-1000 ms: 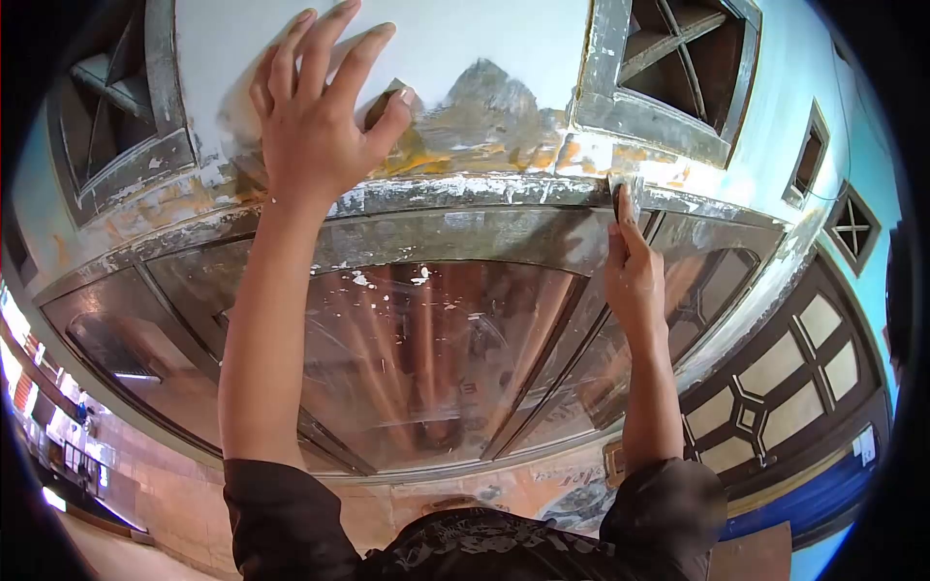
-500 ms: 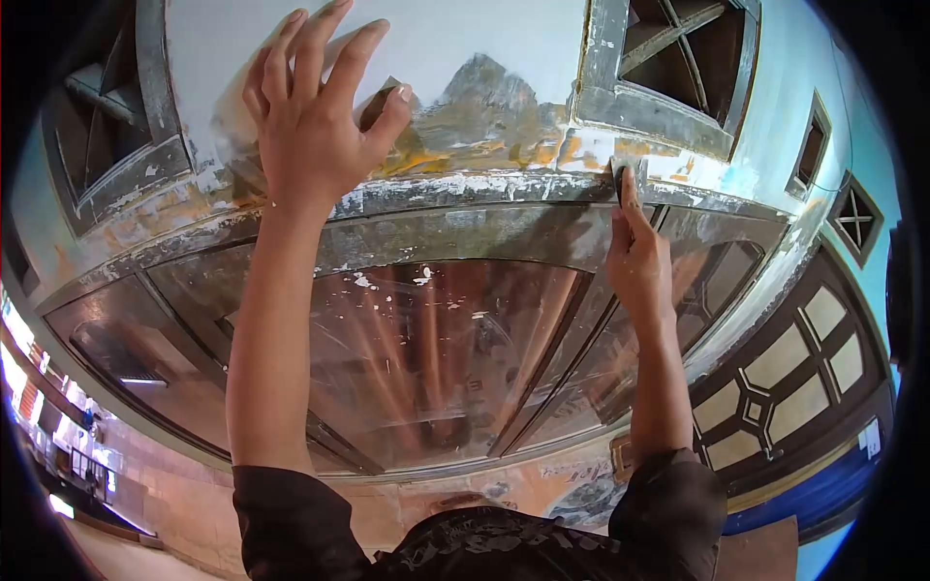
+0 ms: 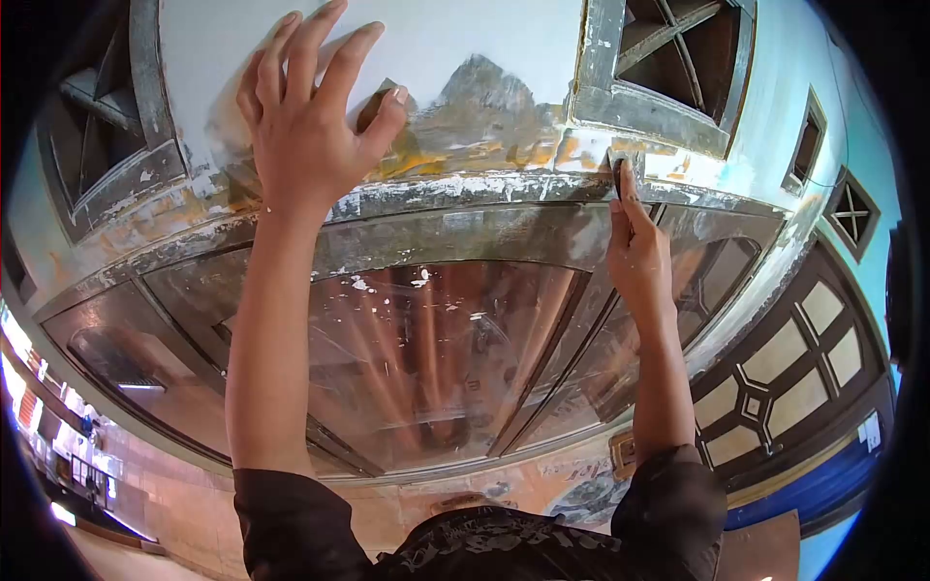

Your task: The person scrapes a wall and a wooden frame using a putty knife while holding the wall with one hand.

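My left hand [image 3: 315, 126] rests high on the pale wall [image 3: 436, 44], its fingers spread and holding nothing. A dark patch shows on the wall behind its thumb. Over to the right, my right hand [image 3: 639, 247] grips a small scraper [image 3: 618, 178], with the index finger stretched along it. The blade end meets the patchy white and orange strip of wall [image 3: 581, 150], just above the worn wooden frame top [image 3: 465, 186]. Much of the scraper is hidden by my fingers. Flaked white paint marks the frame's ledge between both hands.
Below the ledge are wood-framed glass panes [image 3: 436, 358] speckled with white bits. A wooden vent frame [image 3: 678, 58] sits above my right hand, another vent [image 3: 107, 107] at far left. A dark panelled door [image 3: 794, 378] stands at right, with a blue item [image 3: 814, 494] low beside it.
The scraper and right fingertips have shifted very slightly, and more of the blade shows flat against the wall. My left hand keeps its place on the wall.
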`<state>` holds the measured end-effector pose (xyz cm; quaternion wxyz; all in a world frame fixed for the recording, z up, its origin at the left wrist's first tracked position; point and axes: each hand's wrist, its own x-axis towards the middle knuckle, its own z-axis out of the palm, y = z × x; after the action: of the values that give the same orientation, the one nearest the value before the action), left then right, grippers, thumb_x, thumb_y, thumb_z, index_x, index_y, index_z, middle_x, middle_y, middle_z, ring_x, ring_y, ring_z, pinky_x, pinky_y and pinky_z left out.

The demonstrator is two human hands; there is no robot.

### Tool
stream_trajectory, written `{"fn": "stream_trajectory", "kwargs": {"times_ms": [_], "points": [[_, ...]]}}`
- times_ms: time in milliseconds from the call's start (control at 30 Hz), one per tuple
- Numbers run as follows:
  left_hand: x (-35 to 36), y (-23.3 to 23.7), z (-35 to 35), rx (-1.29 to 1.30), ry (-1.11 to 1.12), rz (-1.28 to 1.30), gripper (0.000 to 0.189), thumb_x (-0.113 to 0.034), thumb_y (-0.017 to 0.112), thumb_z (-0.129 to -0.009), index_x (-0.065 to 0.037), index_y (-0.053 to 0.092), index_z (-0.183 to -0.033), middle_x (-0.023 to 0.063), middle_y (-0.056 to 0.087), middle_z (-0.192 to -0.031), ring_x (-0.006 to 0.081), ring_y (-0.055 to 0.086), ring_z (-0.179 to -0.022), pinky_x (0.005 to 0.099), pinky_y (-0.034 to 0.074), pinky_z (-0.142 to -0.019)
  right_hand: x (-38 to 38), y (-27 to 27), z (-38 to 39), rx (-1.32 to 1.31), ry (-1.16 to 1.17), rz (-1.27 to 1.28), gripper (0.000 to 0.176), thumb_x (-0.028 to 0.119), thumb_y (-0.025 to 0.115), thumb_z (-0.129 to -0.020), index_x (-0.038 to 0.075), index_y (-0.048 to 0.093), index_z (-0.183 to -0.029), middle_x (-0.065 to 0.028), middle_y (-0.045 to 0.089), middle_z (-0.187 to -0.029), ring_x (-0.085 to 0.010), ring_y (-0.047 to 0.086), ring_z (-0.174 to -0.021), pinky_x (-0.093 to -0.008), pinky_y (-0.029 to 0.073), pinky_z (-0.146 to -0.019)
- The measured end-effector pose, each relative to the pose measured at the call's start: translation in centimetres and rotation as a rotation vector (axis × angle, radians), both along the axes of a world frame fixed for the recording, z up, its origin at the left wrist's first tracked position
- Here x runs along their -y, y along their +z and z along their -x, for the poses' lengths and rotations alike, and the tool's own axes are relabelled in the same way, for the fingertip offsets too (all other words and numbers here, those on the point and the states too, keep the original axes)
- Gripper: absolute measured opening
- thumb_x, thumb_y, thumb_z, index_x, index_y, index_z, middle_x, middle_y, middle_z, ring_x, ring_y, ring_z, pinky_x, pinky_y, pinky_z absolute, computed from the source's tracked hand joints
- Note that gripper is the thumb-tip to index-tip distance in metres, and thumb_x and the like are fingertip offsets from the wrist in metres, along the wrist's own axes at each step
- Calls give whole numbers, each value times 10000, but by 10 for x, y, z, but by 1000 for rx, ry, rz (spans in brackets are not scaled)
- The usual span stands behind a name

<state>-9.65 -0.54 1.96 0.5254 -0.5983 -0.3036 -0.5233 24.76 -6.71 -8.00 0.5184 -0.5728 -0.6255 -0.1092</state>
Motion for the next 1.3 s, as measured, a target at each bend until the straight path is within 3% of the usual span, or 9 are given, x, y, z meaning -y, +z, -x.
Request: {"fn": "stream_trajectory", "kwargs": {"times_ms": [233, 267, 300, 367, 467, 600, 667, 1100, 1300], "points": [[-2, 0, 1, -5, -16, -12, 492, -448, 727, -933, -288, 697, -1396, -41, 537, -1579, 290, 439, -1486, 509, 294, -1231, 3, 19, 6, 17, -27, 87, 473, 186, 539, -1140, 165, 485, -1609, -313, 655, -910, -180, 333, -800, -339, 528, -730], [-2, 0, 2, -11, -25, -28, 495, -447, 730, -929, -288, 696, -1397, -41, 539, -1576, 290, 441, -1484, 507, 295, -1231, -5, 10, -1, 17, 19, 27, 479, 179, 540, -1135, 159, 476, -1610, -314, 613, -888, -527, 408, -1004, -335, 511, -711], [-2, -1, 1, -10, -26, -24, 495, -447, 730, -929, -288, 696, -1397, -41, 539, -1576, 290, 441, -1484, 507, 295, -1231, -6, 4, -4, 18, 19, 30, 479, 179, 540, -1135, 159, 476, -1610, -314, 613, -888, -527, 408, -1004, -335, 511, -711], [0, 0, 1, -7, -20, -13, 504, -445, 739, -920, -287, 697, -1397, -39, 542, -1573, 290, 444, -1481, 508, 294, -1231, -4, -4, -4, 62, 26, -57, 481, 158, 540, -1133, 148, 479, -1611, -266, 545, -798, -233, 748, -796, -333, 487, -687], [2, 0, 6, -11, 45, 62, 573, -549, 623, -980, -133, 695, -1366, 156, 512, -1572, 410, 414, -1486, 614, 308, -1208, -3, 10, 1, 30, 30, 14, 488, 140, 539, -1130, 140, 476, -1614, -241, 560, -794, -184, 483, -677, -329, 477, -687], [5, 1, 3, -9, 48, 73, 532, -480, 646, -961, -130, 697, -1358, 157, 519, -1561, 413, 415, -1484, 611, 308, -1207, -6, 10, -4, 54, 33, -17, 497, 134, 540, -1127, 170, 477, -1618, -213, 556, -763, -208, 386, -691, -336, 476, -678], [2, 0, 2, -2, -9, -3, 510, -435, 748, -909, -287, 698, -1395, -39, 544, -1570, 290, 447, -1479, 507, 295, -1230, -6, -7, -9, 39, 12, 22, 508, 138, 548, -1123, 219, 478, -1620, -233, 562, -770, -222, 396, -682, -342, 475, -670], [2, 0, 2, 12, -35, 30, 512, -405, 756, -898, -287, 699, -1392, -40, 531, -1580, 299, 446, -1479, 526, 289, -1231, 17, -19, -5, 14, 9, -41, 494, 147, 569, -1095, 203, 529, -1584, -280, 621, -728, -416, 576, -550, -429, 461, -562], [-1, 0, 2, 2, -26, -10, 505, -418, 749, -908, -276, 699, -1389, -30, 542, -1572, 306, 453, -1473, 511, 295, -1229, 1, -13, -5, 2, 3, 102, 462, 151, 555, -1128, 159, 519, -1588, -336, 682, -1131, -113, 576, -797, -349, 529, -733]]}}
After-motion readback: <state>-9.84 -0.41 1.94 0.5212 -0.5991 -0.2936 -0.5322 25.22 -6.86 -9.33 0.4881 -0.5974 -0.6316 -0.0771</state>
